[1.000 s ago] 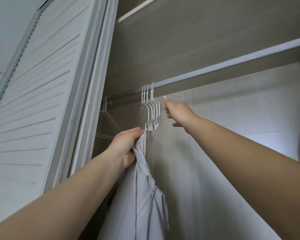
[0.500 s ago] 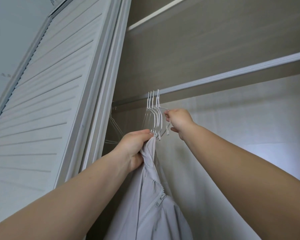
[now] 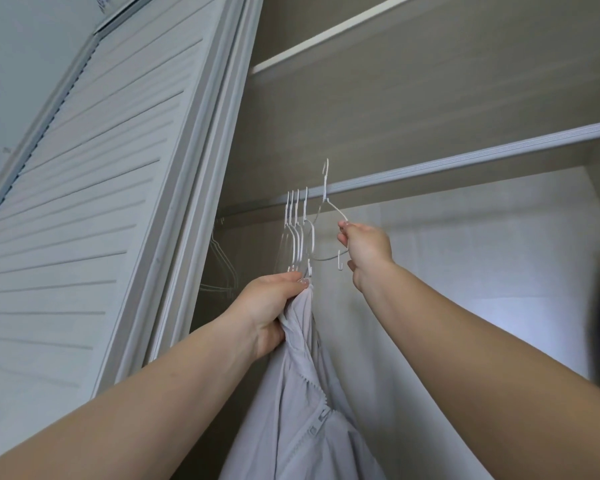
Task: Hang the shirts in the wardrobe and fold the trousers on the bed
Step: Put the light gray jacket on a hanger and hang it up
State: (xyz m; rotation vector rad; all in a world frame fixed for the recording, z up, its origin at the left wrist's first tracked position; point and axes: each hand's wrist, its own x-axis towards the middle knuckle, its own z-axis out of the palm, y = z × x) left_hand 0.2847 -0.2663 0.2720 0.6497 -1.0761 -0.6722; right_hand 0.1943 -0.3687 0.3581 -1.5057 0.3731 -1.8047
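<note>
Right hand pinches a hanger off the rail; left hand clutches the shirt — a snagged hook could tip neighbouring hangers.

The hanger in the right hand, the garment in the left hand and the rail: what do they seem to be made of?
Hanger: thin wire with a white coating, probably metal; the right hand pinches it.
Garment: light grey woven cloth, matte, creased, with a zip; the left hand grips it.
Rail: pale, ridged, perhaps aluminium with a satin finish.
</note>
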